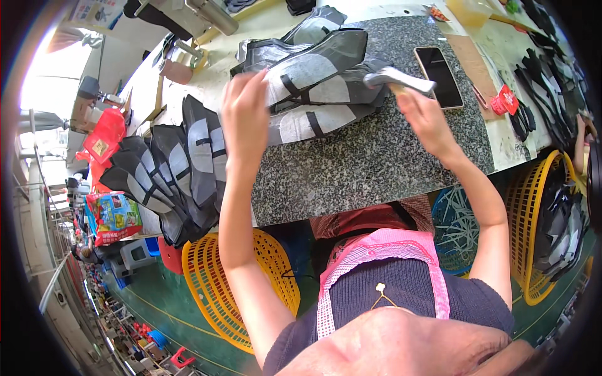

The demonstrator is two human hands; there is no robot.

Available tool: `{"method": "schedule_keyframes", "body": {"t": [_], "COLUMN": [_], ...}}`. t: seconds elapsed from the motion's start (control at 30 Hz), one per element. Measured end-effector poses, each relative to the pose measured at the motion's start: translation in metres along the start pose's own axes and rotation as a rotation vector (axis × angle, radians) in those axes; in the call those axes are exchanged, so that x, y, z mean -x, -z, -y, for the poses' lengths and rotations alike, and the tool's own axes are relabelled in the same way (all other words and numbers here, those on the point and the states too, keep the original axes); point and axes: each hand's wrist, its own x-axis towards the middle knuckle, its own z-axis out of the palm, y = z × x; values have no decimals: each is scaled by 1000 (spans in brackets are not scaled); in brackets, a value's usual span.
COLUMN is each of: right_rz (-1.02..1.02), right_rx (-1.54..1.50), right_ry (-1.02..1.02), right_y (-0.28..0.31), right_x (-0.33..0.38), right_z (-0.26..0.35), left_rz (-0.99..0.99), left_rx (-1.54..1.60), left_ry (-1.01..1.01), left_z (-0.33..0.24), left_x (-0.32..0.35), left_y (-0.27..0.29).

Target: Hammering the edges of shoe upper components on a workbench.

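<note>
My left hand [243, 116] is raised over the granite slab [376, 163], fingers together, gripping the left edge of a stack of dark grey and light grey cut fabric pieces [320, 94]. My right hand [425, 119] holds a metal hammer [396, 78] by its handle, the head hovering just above the right end of that stack. More of the same pieces [175, 175] lie fanned out at the slab's left edge.
A black phone [439, 76] lies on the slab to the right of the hammer. Yellow mesh baskets [213, 282] [533, 207] stand below the bench, the right one holding dark pieces. A red packet [505, 100] and dark cut parts [545, 81] sit at the right.
</note>
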Motion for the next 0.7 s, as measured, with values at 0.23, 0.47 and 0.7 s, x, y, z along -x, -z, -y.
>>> {"method": "schedule_keyframes", "body": {"t": [0.23, 0.47, 0.7], "right_rz": [48, 47, 64], "right_rx": [137, 49, -10], "right_ry": [110, 22, 72], "right_y": [-26, -14, -5], "right_x": [-16, -12, -4], "right_z": [12, 4, 7], "left_rz": [115, -536, 1041], "left_rx": [171, -75, 751], "left_ry": [-216, 176, 280], "left_z": [-9, -80, -112], "left_x": [-72, -6, 97], "left_y": [-53, 74, 5]}}
